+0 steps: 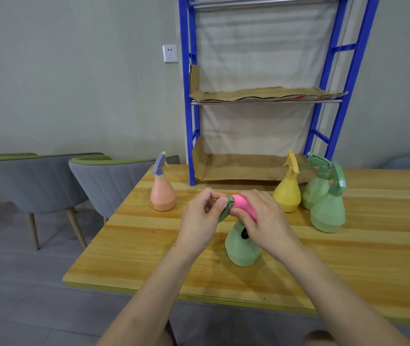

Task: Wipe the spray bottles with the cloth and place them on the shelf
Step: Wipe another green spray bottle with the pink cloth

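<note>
A light green spray bottle (241, 248) stands on the wooden table (149, 245) in front of me. My left hand (201, 218) pinches its green nozzle head. My right hand (263, 218) holds a pink cloth (242, 204) wrapped over the top of that bottle. An orange bottle with a blue-grey head (162, 193) stands at the back left. A yellow bottle (287, 196) and two more green bottles (327, 213) stand at the back right. The blue shelf (189, 96) rises behind the table, its levels lined with cardboard.
Two grey chairs with green rims (106, 181) stand left of the table. A wall socket (170, 53) sits left of the shelf. The lower cardboard-lined shelf level (244, 168) lies at table height just behind the bottles.
</note>
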### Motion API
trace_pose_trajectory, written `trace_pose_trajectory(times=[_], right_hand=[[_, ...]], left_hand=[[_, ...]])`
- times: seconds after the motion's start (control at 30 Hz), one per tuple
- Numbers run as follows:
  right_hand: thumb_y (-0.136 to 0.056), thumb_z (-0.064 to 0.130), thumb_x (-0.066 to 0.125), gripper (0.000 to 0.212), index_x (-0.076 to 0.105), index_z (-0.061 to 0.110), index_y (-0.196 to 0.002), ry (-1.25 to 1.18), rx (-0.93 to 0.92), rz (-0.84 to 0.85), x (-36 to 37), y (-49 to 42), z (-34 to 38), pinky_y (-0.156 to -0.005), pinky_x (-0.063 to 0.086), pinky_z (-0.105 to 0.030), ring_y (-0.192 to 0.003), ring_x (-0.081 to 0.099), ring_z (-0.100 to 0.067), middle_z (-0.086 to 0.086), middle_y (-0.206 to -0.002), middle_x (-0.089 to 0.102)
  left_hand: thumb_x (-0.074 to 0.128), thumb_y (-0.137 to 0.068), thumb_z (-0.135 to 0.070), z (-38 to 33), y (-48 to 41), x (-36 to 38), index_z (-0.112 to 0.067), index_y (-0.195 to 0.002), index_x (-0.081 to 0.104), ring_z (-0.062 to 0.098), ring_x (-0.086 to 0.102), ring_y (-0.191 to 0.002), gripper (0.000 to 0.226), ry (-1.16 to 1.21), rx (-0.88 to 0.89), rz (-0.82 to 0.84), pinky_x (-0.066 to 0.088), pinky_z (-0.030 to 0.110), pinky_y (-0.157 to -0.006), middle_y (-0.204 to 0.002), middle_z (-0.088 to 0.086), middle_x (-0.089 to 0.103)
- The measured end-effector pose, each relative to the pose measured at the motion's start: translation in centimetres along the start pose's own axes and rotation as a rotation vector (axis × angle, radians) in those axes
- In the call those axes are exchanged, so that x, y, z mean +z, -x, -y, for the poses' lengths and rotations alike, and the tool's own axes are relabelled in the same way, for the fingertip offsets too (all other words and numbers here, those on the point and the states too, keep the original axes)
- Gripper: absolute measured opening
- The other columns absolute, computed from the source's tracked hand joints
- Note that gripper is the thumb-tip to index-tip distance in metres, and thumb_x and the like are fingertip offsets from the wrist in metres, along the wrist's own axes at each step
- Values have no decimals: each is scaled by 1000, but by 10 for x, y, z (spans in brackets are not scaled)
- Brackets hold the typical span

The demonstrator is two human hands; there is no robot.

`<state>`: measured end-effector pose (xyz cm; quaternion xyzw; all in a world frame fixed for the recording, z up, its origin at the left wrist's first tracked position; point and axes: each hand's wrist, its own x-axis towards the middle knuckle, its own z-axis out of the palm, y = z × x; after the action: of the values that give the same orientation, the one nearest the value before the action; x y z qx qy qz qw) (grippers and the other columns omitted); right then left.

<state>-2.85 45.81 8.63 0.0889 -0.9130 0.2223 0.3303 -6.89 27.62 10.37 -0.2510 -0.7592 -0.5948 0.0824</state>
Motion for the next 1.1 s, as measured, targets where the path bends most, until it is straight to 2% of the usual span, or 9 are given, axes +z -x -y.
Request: trace_pose_trajectory(times=[0.13, 0.37, 0.53, 0.6, 0.67, 0.77, 0.87, 1.0, 1.1], right_hand=[[-100, 52, 50, 41, 71, 23, -120, -132, 21, 40, -5, -6, -6, -91, 49, -36, -102, 60, -12, 11, -109, 70], [-98, 62, 55, 38, 70, 29, -108, -84, 85, -64, 2, -4, 6, -83, 44, -24, -96, 57, -6, 17, -101, 68], [-102, 47, 56, 31, 74, 25, -116, -194, 32, 10, -8, -6, -4, -91, 51, -36, -103, 64, -8, 16, -108, 72], [-103, 32, 63, 24, 73, 26, -123, -303, 40, 107, -18, -7, -12, -94, 50, -32, -109, 64, -5, 18, -114, 73], [-102, 22, 67, 29, 69, 30, -130, -374, 67, 208, -26, -5, -15, -96, 50, -27, -114, 63, -7, 22, -119, 70], [-98, 22, 73, 38, 64, 35, -133, -412, 104, 251, -30, -1, -17, -97, 50, -30, -116, 61, -8, 24, -121, 67], [-93, 30, 78, 39, 63, 36, -128, -344, 178, 199, -27, 0, -12, -94, 52, -37, -107, 60, -7, 21, -116, 65], [-87, 39, 83, 42, 63, 25, -121, -136, 157, 38, -13, 5, 3, -81, 44, -28, -96, 57, -8, 16, -106, 62], [-88, 41, 81, 41, 62, 23, -120, -88, 108, 22, -8, 6, 6, -80, 45, -29, -96, 58, -12, 12, -106, 64]], left_hand=[[59, -94, -49, 0, 0, 1, -36, -93, 67, 27, 68, -90, 16, 7, 8, 4, 55, 59, -86, -90, -4, 73], [59, -94, -50, 1, 1, 0, -33, -93, 69, 28, 67, -88, 20, 23, 6, -1, 55, 60, -84, -88, -2, 73], [58, -94, -50, 2, 0, 1, -37, -94, 67, 25, 68, -90, 16, 14, 9, 20, 55, 58, -86, -90, -5, 73], [59, -98, -42, 3, 2, 2, -37, -94, 66, 22, 68, -88, 10, 6, 24, 6, 56, 56, -85, -89, -6, 72], [60, -102, -35, 4, 3, 4, -36, -95, 66, 18, 67, -87, 9, -14, 38, -10, 56, 52, -83, -88, -9, 71], [61, -104, -26, 4, 5, 6, -35, -95, 67, 15, 67, -87, 13, -6, 29, -33, 57, 48, -83, -89, -11, 71], [61, -103, -28, 4, 4, 8, -37, -94, 66, 15, 67, -87, 14, 2, 16, -45, 58, 48, -83, -88, -11, 71], [61, -102, -30, 3, 5, 9, -35, -94, 66, 15, 66, -87, 11, 7, 10, -45, 58, 48, -83, -88, -12, 71], [62, -104, -26, 2, 8, 6, -32, -96, 67, 17, 67, -89, 11, 16, 0, -43, 58, 48, -84, -90, -9, 71]])
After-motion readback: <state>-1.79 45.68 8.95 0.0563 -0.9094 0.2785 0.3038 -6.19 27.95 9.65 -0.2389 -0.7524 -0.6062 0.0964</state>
